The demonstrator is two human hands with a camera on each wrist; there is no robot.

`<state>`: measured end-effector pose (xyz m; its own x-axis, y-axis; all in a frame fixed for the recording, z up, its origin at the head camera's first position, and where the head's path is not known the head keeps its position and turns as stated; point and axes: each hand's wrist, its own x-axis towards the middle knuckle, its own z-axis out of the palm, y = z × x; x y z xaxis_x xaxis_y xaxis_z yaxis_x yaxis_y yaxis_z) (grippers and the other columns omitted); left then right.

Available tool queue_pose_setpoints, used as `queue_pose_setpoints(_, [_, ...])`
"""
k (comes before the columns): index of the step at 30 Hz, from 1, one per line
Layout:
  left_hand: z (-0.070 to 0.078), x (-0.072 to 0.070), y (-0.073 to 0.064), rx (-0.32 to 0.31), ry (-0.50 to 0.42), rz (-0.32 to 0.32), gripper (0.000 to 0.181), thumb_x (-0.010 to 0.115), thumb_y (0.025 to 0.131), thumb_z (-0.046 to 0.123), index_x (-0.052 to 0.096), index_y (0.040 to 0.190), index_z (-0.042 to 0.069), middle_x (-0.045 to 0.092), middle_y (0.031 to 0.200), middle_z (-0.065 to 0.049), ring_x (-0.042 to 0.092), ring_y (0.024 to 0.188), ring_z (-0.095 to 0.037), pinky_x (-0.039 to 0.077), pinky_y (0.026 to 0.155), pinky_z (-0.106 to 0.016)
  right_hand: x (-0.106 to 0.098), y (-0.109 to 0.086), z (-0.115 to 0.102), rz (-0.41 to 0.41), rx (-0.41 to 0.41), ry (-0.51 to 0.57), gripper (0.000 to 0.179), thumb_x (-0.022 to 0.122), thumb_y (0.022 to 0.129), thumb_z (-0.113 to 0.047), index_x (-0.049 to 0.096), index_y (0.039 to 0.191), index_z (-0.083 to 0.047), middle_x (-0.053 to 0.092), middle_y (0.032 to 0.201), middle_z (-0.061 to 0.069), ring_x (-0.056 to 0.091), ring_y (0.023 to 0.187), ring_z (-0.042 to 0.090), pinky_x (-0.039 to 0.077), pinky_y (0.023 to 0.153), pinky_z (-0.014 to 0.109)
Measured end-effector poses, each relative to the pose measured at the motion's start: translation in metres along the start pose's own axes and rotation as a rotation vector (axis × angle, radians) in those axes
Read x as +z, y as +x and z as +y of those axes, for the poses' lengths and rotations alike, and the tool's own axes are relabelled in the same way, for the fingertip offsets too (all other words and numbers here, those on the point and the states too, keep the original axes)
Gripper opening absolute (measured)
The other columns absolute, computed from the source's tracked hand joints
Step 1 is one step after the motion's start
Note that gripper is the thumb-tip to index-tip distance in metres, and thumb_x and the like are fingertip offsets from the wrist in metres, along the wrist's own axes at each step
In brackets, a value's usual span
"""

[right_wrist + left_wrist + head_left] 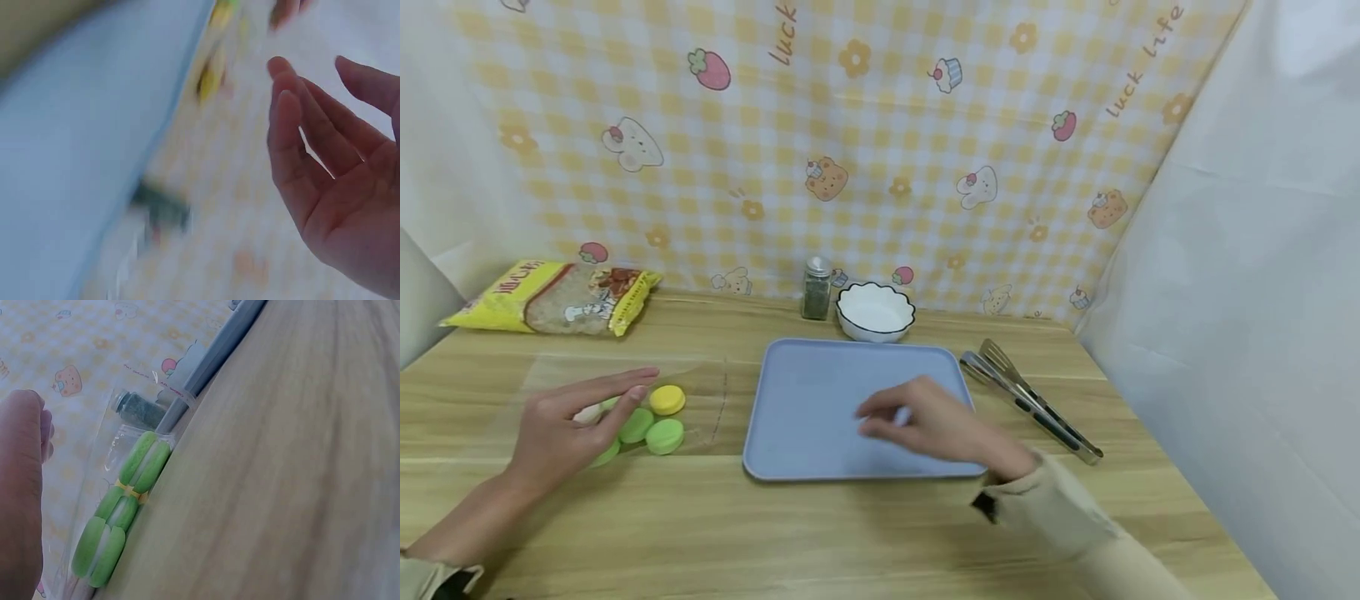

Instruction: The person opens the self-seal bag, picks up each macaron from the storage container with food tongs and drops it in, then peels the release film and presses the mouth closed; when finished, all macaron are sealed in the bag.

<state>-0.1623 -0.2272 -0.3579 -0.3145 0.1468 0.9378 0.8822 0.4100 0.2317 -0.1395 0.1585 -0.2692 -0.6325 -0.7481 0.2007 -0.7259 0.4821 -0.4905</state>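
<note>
Several macarons lie in a clear plastic bag [709,383] at the left of the table. A yellow macaron [667,400] and a green macaron [665,436] show beside my left hand [576,417], which hovers over or rests on the bag; contact is hard to tell. Its fingers are fairly straight, the thumb apart from them. The left wrist view has green macarons [100,550] inside the bag. Above a blue-grey tray [808,408], my right hand [917,421] hangs with loosely bent fingers. In the right wrist view its palm [356,206] holds nothing.
Behind the tray stand a shaker jar [816,290] with dark contents and a white scalloped bowl [876,312]. Metal tongs [1037,408] lie to the right. A yellow food packet [557,297] sits at the back left. A patterned cloth [880,150] hangs behind.
</note>
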Motion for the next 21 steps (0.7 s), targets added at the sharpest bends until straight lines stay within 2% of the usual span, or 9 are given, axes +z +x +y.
queue_pose_setpoints(2, [0.002,0.001,0.002,0.001,-0.006,-0.003,0.025,0.068,0.086,0.017,0.072,0.088,-0.007,0.07,0.09,-0.017,0.062,0.094,0.001,0.044,0.081,-0.007,0.024,0.028,-0.018,-0.059,-0.007,0.137,0.023,0.058,0.093,-0.018,0.067,0.109,-0.004,0.069,0.091,-0.002,0.06,0.076,-0.002,0.052,0.065,0.017])
queue_pose_setpoints(4, [0.004,0.001,0.004,0.002,-0.005,-0.003,0.025,0.068,0.086,0.018,0.072,0.088,-0.007,0.07,0.089,-0.017,0.062,0.094,0.001,0.044,0.081,-0.008,0.047,0.054,-0.033,-0.1,0.042,0.277,0.025,0.057,0.095,-0.019,0.066,0.112,-0.004,0.069,0.089,-0.003,0.061,0.073,-0.002,0.052,0.064,0.017])
queue_pose_setpoints(5, [0.004,0.001,0.005,0.002,-0.004,-0.006,0.026,0.067,0.087,0.018,0.072,0.087,-0.007,0.07,0.089,-0.017,0.062,0.094,0.001,0.044,0.081,-0.008,0.058,0.066,-0.04,-0.113,0.083,0.345,0.025,0.057,0.095,-0.02,0.065,0.112,-0.004,0.069,0.086,-0.004,0.061,0.072,-0.001,0.053,0.062,0.018])
queue_pose_setpoints(9, [0.003,0.001,0.007,0.01,-0.007,0.002,0.025,0.067,0.087,0.018,0.072,0.087,-0.007,0.07,0.088,-0.018,0.062,0.094,0.0,0.044,0.081,-0.008,0.101,0.104,-0.063,-0.168,0.342,0.638,0.023,0.056,0.094,-0.019,0.068,0.105,-0.004,0.069,0.076,-0.005,0.064,0.065,0.008,0.055,0.056,0.026])
queue_pose_setpoints(12, [0.007,0.001,0.012,0.019,-0.006,0.006,0.028,0.066,0.088,0.019,0.072,0.085,-0.008,0.07,0.087,-0.018,0.062,0.094,0.0,0.044,0.08,-0.008,0.129,0.123,-0.075,-0.194,0.509,0.82,0.022,0.057,0.093,-0.019,0.069,0.096,-0.002,0.069,0.074,0.001,0.064,0.061,0.013,0.055,0.054,0.028])
queue_pose_setpoints(14, [0.01,0.0,0.015,0.021,-0.003,-0.001,0.03,0.065,0.089,0.02,0.072,0.085,-0.009,0.069,0.086,-0.018,0.062,0.094,0.0,0.044,0.08,-0.007,0.143,0.132,-0.079,-0.209,0.592,0.934,0.025,0.056,0.093,-0.021,0.069,0.092,0.0,0.07,0.076,0.006,0.066,0.065,0.017,0.055,0.055,0.03])
queue_pose_setpoints(18, [0.012,-0.001,0.017,0.027,-0.019,-0.014,0.03,0.064,0.089,0.019,0.071,0.085,-0.01,0.069,0.087,-0.019,0.062,0.095,-0.002,0.045,0.08,-0.008,0.166,0.146,-0.085,-0.197,0.695,1.09,0.032,0.058,0.092,-0.029,0.069,0.088,0.0,0.071,0.081,0.012,0.068,0.081,0.029,0.056,0.06,0.033])
queue_pose_setpoints(21, [0.012,-0.001,0.012,0.031,-0.026,-0.026,0.029,0.064,0.09,0.019,0.072,0.085,-0.009,0.07,0.087,-0.018,0.063,0.095,-0.003,0.045,0.081,-0.009,0.18,0.152,-0.089,-0.15,0.729,1.161,0.034,0.059,0.091,-0.032,0.07,0.084,0.0,0.07,0.082,0.014,0.068,0.077,0.027,0.056,0.06,0.032])
